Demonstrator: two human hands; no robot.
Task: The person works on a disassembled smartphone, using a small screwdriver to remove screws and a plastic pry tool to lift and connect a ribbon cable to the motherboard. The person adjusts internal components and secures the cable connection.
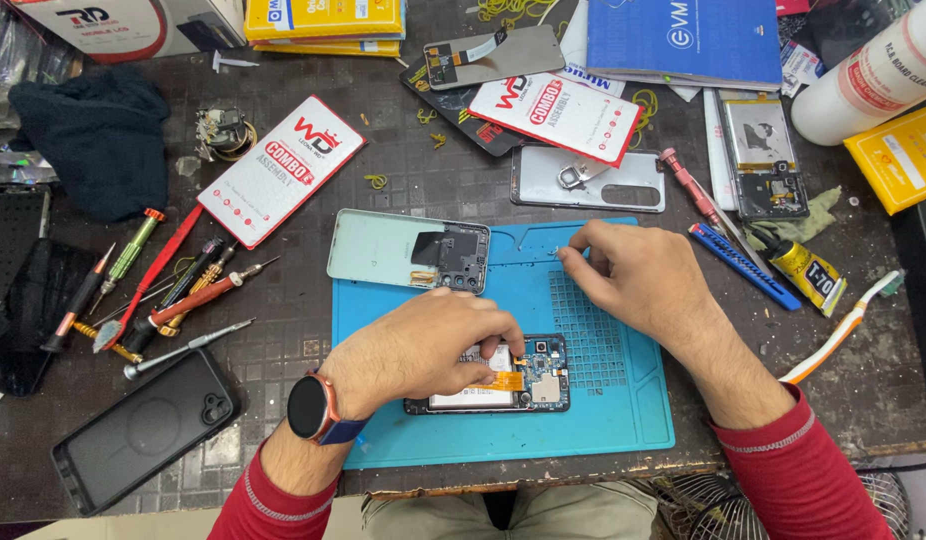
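Dark, scuffed bench top carries a blue silicone repair mat [623,420] with a ribbed grid patch. At the mat's near edge lies an opened smartphone [528,385], its circuit board and orange flex ribbon bare; the left hand [423,350], smartwatch on the wrist, presses fingertips down on it. Right of the phone, the right hand [638,275] pinches something too small to tell above the grid. Just beyond the phone rests a pale green back cover [383,250]. Farther off lie two flat red-and-white packets [283,170] [558,115] and a blue booklet [683,40].
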